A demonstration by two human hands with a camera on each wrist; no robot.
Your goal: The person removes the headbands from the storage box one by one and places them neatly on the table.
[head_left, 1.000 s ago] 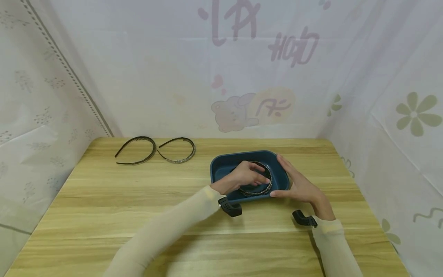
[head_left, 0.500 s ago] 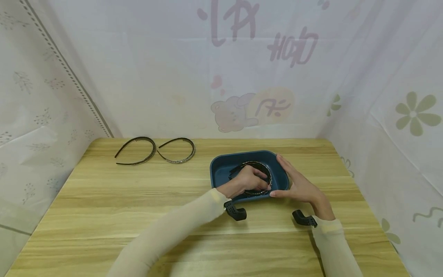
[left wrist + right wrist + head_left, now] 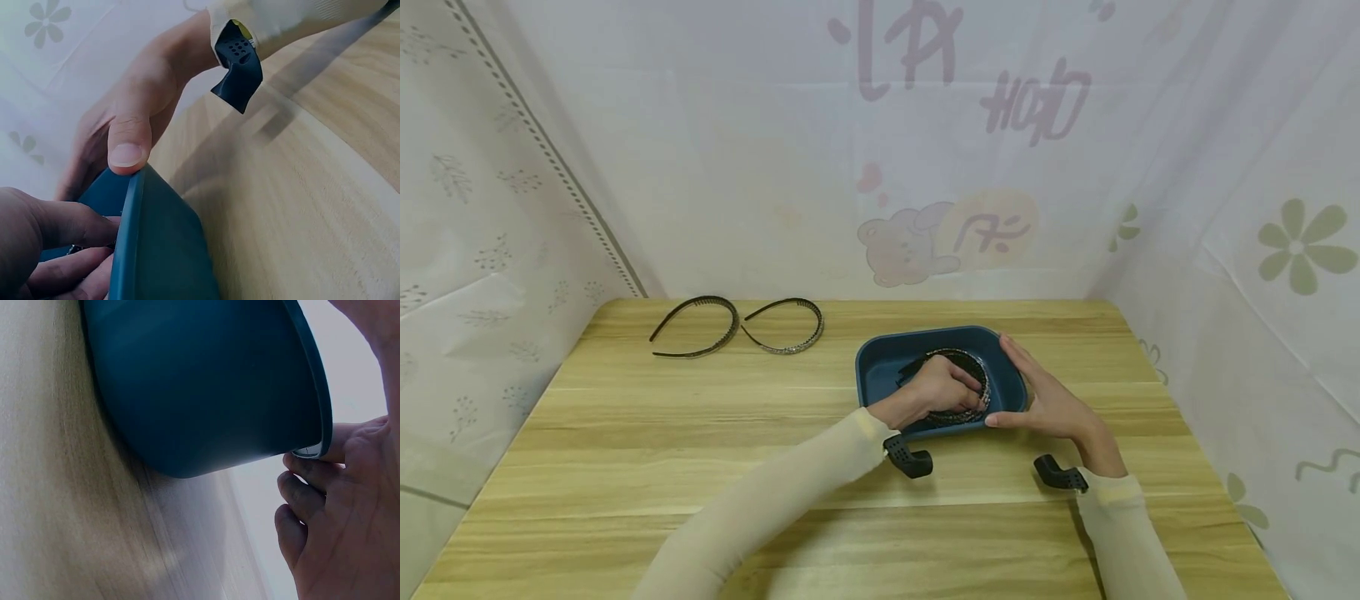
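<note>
- Down inside the blue tray with the left hand, pinching the glittery black headbands in curled fingers!
- Gripping them at the side nearest the right hand, low in the tray; how many under those fingers, cannot tell.
- Steadying the tray with the right hand, just right of the left one: thumb on the near rim, fingers at the far corner.
- Pressing that rim with the right thumb, plain from the left wrist.
- Over now, left of and beyond the left hand, to a nearer loose headband and, just beside it, a farther loose headband, both with tips towards the left.
- Wearing cream sleeves behind both hands, with a black mount at each wrist.
- All on a wooden table beneath both hands, before a pale printed cloth beyond them.
</note>
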